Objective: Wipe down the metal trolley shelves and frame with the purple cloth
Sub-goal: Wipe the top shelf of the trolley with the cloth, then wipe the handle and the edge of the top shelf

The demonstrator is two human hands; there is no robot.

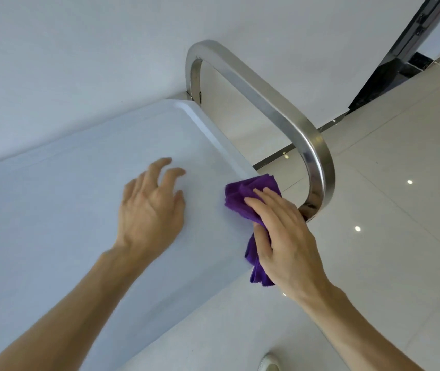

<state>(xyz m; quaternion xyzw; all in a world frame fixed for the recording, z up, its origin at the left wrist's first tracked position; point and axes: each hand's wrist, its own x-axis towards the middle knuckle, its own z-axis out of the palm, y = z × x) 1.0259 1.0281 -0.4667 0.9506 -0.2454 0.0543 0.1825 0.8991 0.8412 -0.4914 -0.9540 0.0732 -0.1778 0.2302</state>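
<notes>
Purple cloth against pale trolley and floor

The purple cloth (243,195) is plain; the top shelf (79,199) pale bluish white, the handle bar (261,97) silvery steel, the floor tiles (400,210) glossy cream.

My left hand (150,207) reaches forward, palm down, fingers spread and loosely bent. My right hand (283,234), just right of it, is curled, gripping.

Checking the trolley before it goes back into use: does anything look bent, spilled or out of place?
Nothing stands out. The top shelf looks flat and bare, the metal handle curves evenly, and the right hand holds the purple cloth at the shelf's edge. The left hand is over the shelf.
</notes>
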